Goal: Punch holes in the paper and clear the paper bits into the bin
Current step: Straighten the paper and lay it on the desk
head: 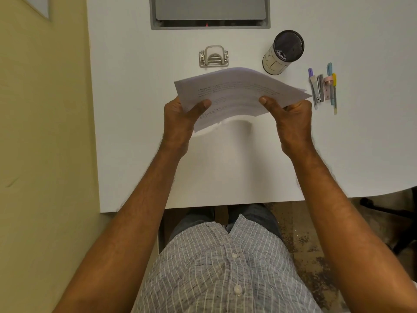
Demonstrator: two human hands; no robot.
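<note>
Head view: your left hand [180, 123] and right hand [291, 123] both pinch the paper [237, 93], thumbs on top, sheets lifted off the table [135, 109]. Hole punch [213, 57] sits just beyond your fingers; bin [283, 51] beyond the right thumb.

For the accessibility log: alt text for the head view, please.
Both hands, left hand and right hand, hold printed paper above a white desk. Behind it sit a hole punch and a small bin.
</note>
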